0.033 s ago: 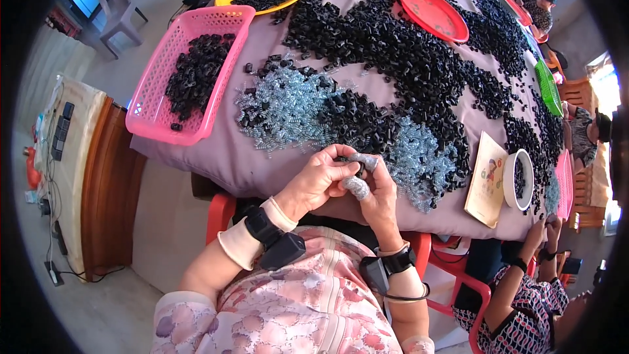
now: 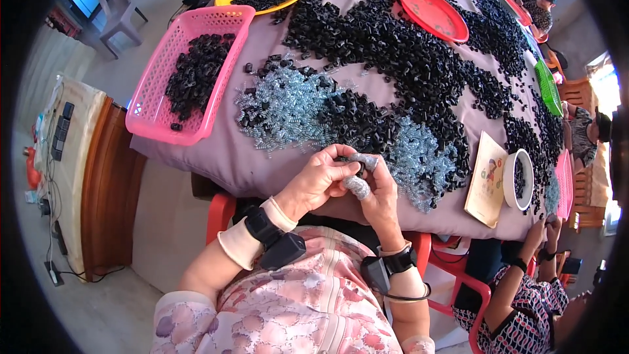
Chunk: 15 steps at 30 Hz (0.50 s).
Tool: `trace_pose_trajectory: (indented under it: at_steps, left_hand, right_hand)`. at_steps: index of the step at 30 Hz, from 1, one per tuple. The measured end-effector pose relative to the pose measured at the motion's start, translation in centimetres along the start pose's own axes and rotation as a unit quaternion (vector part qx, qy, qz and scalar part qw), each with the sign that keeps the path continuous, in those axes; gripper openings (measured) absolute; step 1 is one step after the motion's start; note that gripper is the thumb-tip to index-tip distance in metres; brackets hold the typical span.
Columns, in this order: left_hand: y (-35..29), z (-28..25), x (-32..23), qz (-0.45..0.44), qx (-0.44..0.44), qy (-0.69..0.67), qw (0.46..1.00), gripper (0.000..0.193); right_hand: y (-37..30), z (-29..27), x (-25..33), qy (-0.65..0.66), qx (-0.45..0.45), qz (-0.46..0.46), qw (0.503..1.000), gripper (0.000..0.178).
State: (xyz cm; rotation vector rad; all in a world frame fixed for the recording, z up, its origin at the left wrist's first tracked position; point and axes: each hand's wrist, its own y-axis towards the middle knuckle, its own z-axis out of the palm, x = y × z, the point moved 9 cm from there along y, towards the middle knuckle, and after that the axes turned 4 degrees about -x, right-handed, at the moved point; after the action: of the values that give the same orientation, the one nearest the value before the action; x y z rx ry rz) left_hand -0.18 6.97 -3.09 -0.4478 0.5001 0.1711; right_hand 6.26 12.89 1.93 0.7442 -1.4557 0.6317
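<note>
Close together at the table's near edge, my two hands meet fingertip to fingertip. Between them is a small black plastic part (image 2: pixel 360 169), mostly covered by the fingers. My left hand (image 2: pixel 313 182) pinches it from one side, thumb against forefinger. On the other side my right hand (image 2: pixel 380 195) closes on it, its thumb and forefinger wrapped in grey tape. Whether a spring sits in the part cannot be seen. Just beyond the hands lie a heap of small silvery coil springs (image 2: pixel 282 108), a second spring heap (image 2: pixel 421 160) and loose black plastic parts (image 2: pixel 360 121).
A pink basket (image 2: pixel 141 121) of black parts stands at left, a yellow plate (image 2: pixel 226 1) behind it. Farther off is a red plate (image 2: pixel 429 10). To the right are a booklet (image 2: pixel 485 180) and a white bowl (image 2: pixel 510 183). A co-worker (image 2: pixel 517 301) sits at right.
</note>
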Motion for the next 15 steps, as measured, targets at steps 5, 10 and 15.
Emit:
trace_pose_trajectory:
  at_steps: [5, 10, 15]
  left_hand:
    - [0.0, 0.4, 0.1, 0.012, 0.016, 0.035, 0.999, 0.021]
    - [0.0, 0.3, -0.2, -0.002, -0.025, 0.074, 0.997, 0.018]
    - [0.0, 0.2, 0.0, 0.006, -0.022, 0.035, 0.999, 0.018]
  right_hand:
    - [0.2, 0.3, 3.4, -0.227, 0.073, -0.099, 0.966, 0.032]
    - [0.4, 0.4, 4.4, -0.275, 0.079, -0.118, 0.951, 0.031]
    - [0.1, 0.1, 1.9, -0.185, 0.031, -0.069, 0.98, 0.034]
